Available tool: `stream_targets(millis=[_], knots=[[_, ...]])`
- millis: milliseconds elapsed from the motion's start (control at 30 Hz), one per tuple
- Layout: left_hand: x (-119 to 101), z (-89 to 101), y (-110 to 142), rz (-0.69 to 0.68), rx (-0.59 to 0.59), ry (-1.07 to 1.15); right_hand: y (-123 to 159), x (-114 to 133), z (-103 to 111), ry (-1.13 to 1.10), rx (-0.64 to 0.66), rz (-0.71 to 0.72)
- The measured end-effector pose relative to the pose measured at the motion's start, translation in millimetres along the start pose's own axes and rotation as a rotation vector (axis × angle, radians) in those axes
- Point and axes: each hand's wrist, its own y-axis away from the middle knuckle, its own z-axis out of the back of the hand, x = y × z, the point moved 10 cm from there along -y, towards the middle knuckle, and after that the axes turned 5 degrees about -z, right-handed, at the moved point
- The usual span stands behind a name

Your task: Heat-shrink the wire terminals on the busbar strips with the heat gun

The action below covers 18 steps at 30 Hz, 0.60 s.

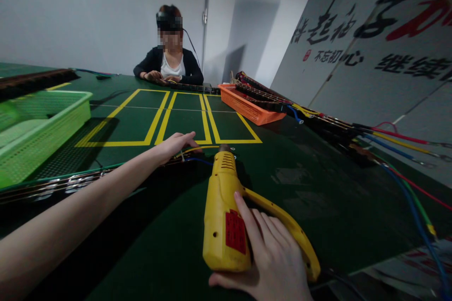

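Observation:
My right hand (273, 249) is wrapped round a yellow heat gun (221, 216) with a red label on its body. The gun's metal nozzle (224, 147) points away from me, close to the ends of a yellow wire (203, 148) and a blue wire (205, 161). Ring terminals show just past the nozzle. Further left, my left hand (178, 146) is closed on the end of a dark wire harness (77, 179), its fingers partly hidden. That harness runs left beneath my forearm along the green table (169, 254).
A green basket (63, 117) stands on the left, and an orange basket (243, 106) at the back right holds harnesses. More harnesses (339, 127) with coloured wire ends stretch along the right. Yellow tape rectangles (116, 143) mark the table. A person (171, 63) sits across it, handling a harness.

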Motion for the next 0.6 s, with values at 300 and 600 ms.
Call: stream_targets(millis=[300, 600], knots=[[-5.6, -1.0, 1.6, -0.013, -0.003, 0.003, 0.0, 2.2, -0.8, 0.010, 0.011, 0.020], [-13.2, -2.6, 4.6, -0.044, 0.000, -0.010, -9.4, -21.8, 16.6, -0.110, 0.169, 0.022]])
